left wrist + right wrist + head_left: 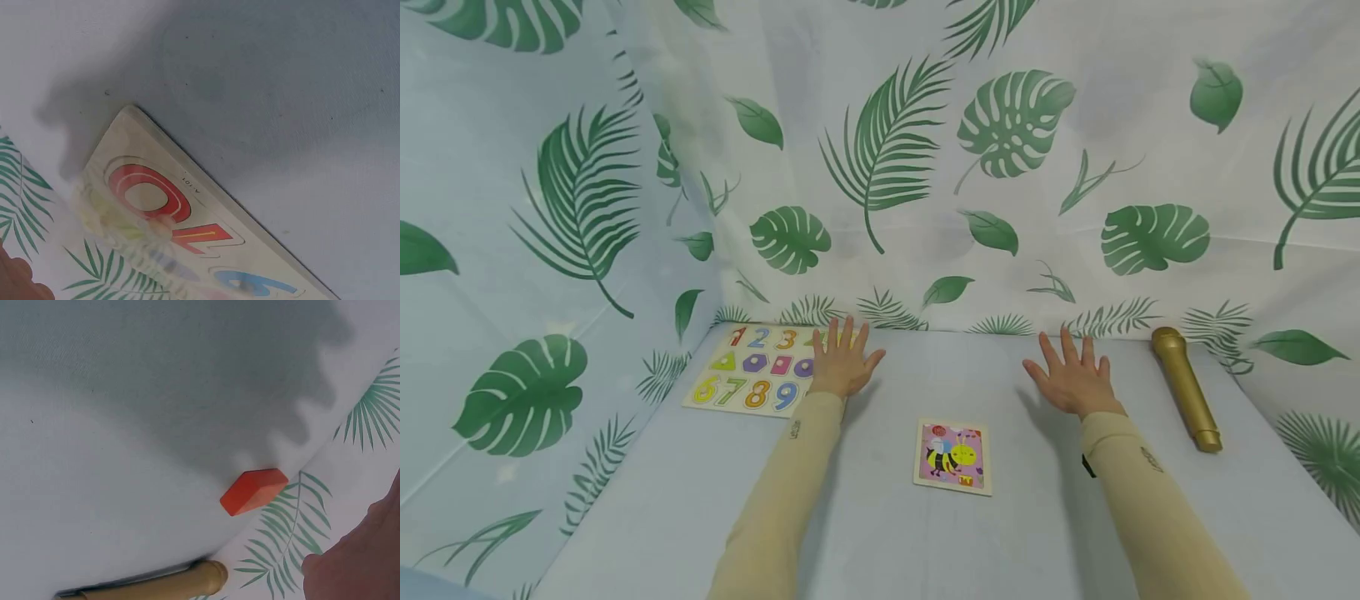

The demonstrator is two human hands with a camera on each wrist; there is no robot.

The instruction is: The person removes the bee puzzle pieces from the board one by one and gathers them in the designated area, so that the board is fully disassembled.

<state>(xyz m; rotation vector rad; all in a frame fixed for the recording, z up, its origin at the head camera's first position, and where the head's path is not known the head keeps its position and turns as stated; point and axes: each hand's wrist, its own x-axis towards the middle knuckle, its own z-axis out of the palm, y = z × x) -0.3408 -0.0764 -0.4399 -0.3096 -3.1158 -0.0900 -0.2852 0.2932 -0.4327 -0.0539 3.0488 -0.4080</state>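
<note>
My left hand [842, 365], fingers spread, is over the right end of a wooden number puzzle board [741, 407] and hides part of it. In the left wrist view, fingertips show at the lower left, beside the board's corner with a red 10 [150, 192]. My right hand [1075, 382], also spread and holding nothing, is over the tabletop at right. Between the forearms lies a small square bee puzzle [953, 457]. An orange-red block [253, 490] sits near the back edge in the right wrist view; my right hand hides it in the head view.
A gold microphone-shaped object [1187, 392] lies at the far right, angled toward the front. Leaf-printed cloth walls [925, 167] rise behind and at both sides of the pale tabletop [880, 542].
</note>
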